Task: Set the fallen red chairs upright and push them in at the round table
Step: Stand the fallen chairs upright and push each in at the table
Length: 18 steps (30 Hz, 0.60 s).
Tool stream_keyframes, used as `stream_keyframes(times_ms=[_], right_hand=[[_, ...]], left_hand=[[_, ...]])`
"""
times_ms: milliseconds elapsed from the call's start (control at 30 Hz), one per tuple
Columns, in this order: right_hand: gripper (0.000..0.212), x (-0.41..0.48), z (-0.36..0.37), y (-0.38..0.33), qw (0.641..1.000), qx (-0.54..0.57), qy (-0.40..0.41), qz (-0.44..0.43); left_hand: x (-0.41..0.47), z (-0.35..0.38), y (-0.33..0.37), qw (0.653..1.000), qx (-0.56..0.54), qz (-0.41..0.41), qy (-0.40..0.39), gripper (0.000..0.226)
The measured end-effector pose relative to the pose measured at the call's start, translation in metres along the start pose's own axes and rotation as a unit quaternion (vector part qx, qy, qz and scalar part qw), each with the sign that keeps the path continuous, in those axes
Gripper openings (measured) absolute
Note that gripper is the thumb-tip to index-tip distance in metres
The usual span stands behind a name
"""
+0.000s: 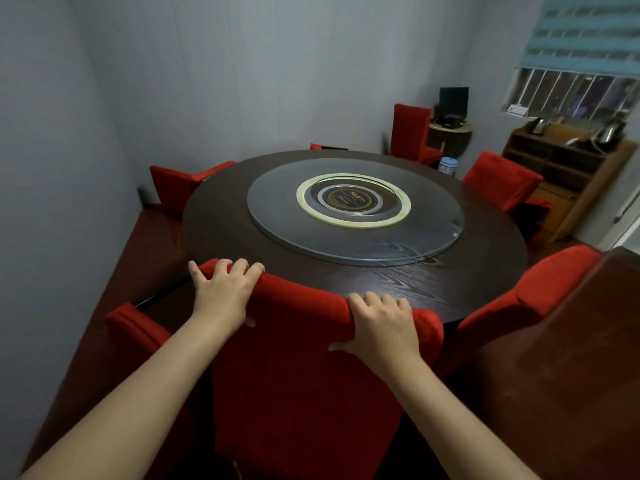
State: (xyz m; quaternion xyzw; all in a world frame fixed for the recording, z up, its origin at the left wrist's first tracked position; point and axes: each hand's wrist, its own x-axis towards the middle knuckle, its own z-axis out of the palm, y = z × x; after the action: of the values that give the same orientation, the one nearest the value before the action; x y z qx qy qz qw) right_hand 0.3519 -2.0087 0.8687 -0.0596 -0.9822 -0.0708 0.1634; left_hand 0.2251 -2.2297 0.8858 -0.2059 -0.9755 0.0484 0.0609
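A red fabric chair [304,368] stands upright right in front of me, its back against the near edge of the dark round table [221,230]. My left hand [225,289] grips the top left of the chair back and my right hand [381,323] grips its top right. More red chairs ring the table: one low at the near left [135,327], one at the far left [173,185], one at the near right [533,289], one at the far right [502,181]. Only a red sliver shows of a chair [316,146] beyond the far edge.
A glass turntable [277,209] lies on the table. Another red chair [410,133] stands apart by the back wall, near a small stand with a monitor [453,100]. A wooden shelf unit [568,174] with kettles lines the right wall. Walls are close on the left.
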Motion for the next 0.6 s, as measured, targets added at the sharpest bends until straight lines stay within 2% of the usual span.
stream_keyframes(times_ms=[100,233,400,600], right_hand=[[0.072,-0.013,0.001,-0.032,0.999,0.009,0.037,0.005],[0.073,-0.003,0.002,-0.061,1.000,0.004,0.031,-0.001],[0.076,0.002,0.005,-0.059,1.000,0.009,0.017,0.022],[0.076,0.023,0.005,-0.045,0.999,-0.037,0.000,0.011]], left_hand=[[-0.001,0.004,-0.014,1.000,0.026,0.002,0.006,0.093],[-0.002,0.018,-0.043,0.999,0.054,-0.001,0.006,0.092],[0.006,0.025,-0.053,0.997,0.060,0.049,0.017,0.097],[0.027,0.022,-0.053,0.993,0.034,0.103,0.047,0.089]])
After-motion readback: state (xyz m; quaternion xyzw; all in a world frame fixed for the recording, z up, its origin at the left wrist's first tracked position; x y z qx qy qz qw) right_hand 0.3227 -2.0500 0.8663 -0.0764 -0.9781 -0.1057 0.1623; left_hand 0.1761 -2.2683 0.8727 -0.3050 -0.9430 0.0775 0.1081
